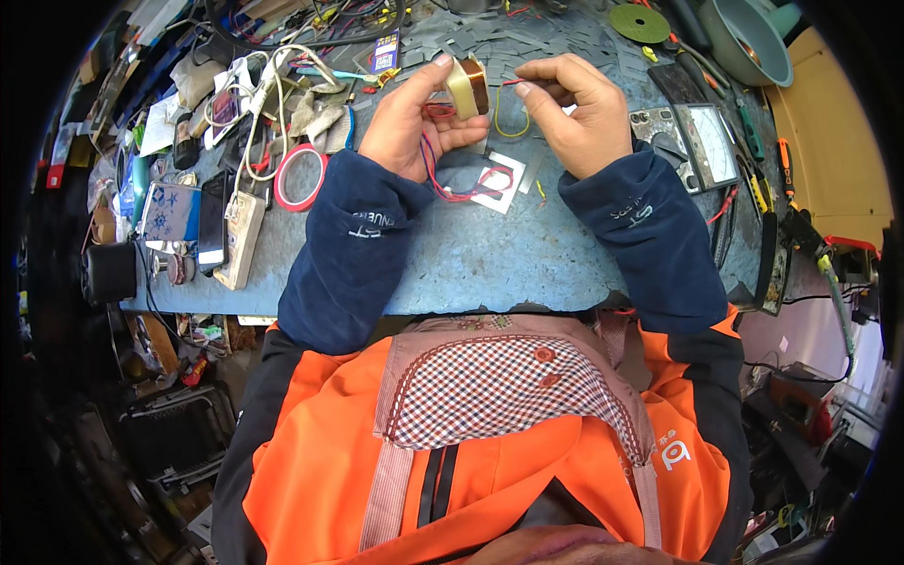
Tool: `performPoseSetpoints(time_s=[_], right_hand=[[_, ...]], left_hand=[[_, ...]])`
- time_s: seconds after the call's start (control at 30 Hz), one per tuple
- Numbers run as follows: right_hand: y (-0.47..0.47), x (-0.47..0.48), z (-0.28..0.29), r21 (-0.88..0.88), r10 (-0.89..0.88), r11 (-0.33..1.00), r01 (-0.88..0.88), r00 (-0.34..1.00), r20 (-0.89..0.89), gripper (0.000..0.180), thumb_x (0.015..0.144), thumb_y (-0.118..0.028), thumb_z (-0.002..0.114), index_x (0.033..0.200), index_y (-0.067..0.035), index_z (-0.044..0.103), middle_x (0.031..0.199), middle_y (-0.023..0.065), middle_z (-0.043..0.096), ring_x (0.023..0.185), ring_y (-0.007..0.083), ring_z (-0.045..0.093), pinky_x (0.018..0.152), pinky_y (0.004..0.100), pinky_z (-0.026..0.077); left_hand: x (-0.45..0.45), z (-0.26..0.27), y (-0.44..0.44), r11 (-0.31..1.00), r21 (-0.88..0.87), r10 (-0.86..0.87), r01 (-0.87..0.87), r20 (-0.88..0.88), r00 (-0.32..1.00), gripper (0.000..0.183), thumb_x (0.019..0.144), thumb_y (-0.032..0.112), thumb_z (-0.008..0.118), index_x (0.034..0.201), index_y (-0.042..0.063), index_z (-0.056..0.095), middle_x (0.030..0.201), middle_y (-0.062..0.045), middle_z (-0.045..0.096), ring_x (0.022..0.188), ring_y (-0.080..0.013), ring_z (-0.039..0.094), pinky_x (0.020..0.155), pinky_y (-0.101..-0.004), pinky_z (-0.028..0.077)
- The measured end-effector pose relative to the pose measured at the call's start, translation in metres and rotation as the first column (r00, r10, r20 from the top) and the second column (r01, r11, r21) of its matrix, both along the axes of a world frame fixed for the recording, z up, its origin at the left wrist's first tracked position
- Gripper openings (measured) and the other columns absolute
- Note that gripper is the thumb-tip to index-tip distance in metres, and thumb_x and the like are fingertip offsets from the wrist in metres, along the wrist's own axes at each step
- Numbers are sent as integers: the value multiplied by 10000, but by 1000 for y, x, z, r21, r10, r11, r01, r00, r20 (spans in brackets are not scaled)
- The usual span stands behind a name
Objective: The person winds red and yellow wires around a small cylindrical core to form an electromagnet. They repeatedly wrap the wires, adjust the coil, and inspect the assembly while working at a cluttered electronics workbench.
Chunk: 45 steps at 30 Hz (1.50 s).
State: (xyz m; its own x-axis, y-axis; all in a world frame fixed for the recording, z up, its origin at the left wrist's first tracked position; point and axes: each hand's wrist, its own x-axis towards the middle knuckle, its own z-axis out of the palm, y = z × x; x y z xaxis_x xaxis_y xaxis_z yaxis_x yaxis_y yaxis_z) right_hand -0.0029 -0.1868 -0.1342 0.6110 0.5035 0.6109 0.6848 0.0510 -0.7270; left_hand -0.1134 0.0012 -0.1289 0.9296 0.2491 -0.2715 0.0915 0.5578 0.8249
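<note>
My left hand (417,116) holds a coil bobbin (466,88) wound with copper wire, its cream flange turned toward my palm. Red and blue lead wires (452,192) hang from the bobbin side and loop down over the bench. Between the thumb and fingers of my right hand (575,106) is a thin wire with red sleeving (514,82). A yellow wire (510,134) curves down close to those fingertips; where its ends run is hard to see. Beneath the hands, a white square sheet with a dark opening (503,185) lies flat on the blue workbench (487,261).
Many loose metal laminations (487,35) cover the bench's far side. An analog multimeter (681,145) lies at right, with screwdrivers (785,169) beyond it. At left are a roll of red tape (300,178), a power strip (240,240), a phone (212,219) and tangled white cable (279,78).
</note>
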Motion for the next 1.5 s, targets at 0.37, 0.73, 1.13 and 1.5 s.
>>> performPoseSetpoints(time_s=[0.37,0.73,1.13,1.5], right_hand=[[2,-6,-5,-164,41,986,-36,999,22,200,852,-138,752,1007,-11,737,842,100,681,676,206,675,620,318,539],[3,2,-9,30,139,990,-137,931,-338,201,999,-120,642,1132,7,725,918,16,705,817,56,604,703,222,483],[-3,-10,10,196,213,973,-125,816,-537,206,971,-37,640,1162,16,695,1021,79,728,869,116,691,746,258,560],[-3,-17,14,251,294,951,-179,774,-561,222,971,-19,613,1177,31,679,1088,116,719,941,166,710,796,288,575]], left_hand=[[1,-8,3,936,-270,-213,224,71,975,487,1029,438,578,1249,6,623,1094,-188,718,914,-320,757,800,-389,662],[-2,-8,-1,987,-49,-152,151,-16,988,353,985,349,654,1162,43,666,1016,-84,733,891,-219,714,770,-364,601],[1,-16,11,892,-403,-146,204,170,975,448,1005,374,538,1199,-22,619,991,-202,710,873,-285,695,764,-399,552],[2,-16,5,740,-565,-189,364,344,920,488,1064,424,408,1296,35,588,1103,-224,649,882,-287,613,798,-401,494]])
